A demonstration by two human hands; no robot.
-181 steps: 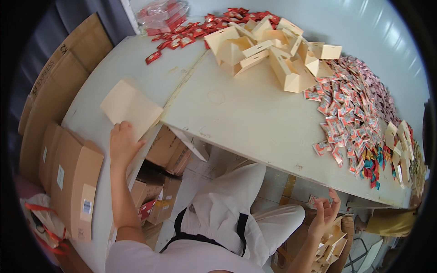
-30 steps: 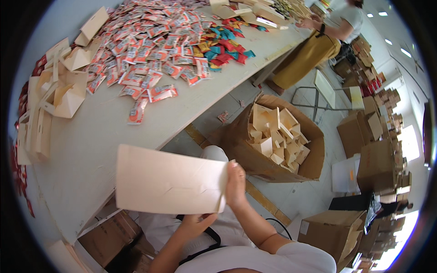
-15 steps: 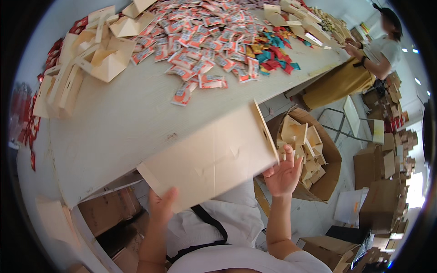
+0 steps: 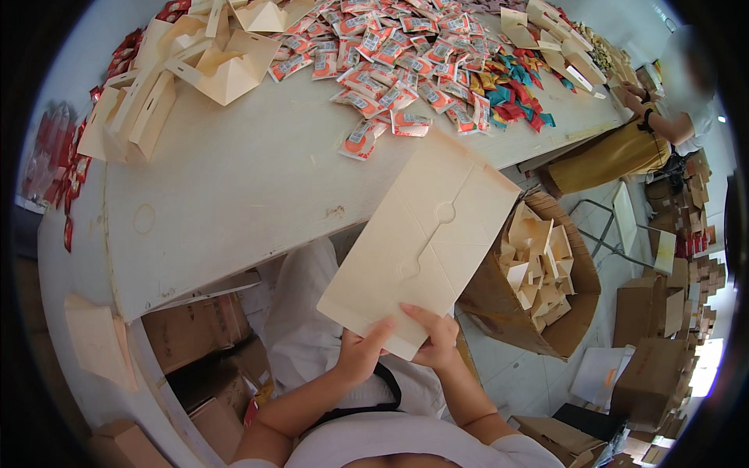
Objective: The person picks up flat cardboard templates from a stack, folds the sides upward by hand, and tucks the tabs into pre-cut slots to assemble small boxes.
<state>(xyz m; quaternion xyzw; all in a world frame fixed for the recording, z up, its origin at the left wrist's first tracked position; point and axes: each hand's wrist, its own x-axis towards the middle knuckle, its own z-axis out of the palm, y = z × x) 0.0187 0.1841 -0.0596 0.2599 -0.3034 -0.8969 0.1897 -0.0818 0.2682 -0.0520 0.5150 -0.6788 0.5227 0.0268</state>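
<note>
One card (image 4: 421, 242) is pinched at its near end by the left hand (image 4: 360, 356) and the right hand (image 4: 438, 342), thumbs on top, and blocks part of the near edge of the table (image 4: 242, 195). On the table lie box shells (image 4: 226, 72), sachets (image 4: 390, 58) and coloured packets (image 4: 519, 100); right of the table stand a carton (image 4: 499, 300) full of shells and a co-worker (image 4: 612, 165)

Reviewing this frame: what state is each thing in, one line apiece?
Cream carton blank: flat, not shaped into a box
Left hand: gripping the blank's near end
Right hand: gripping the same end
Cream cartons on the table: folded into shape
Large cardboard box: open-topped, holding shaped cartons
Orange-and-white packets: loosely heaped
</note>
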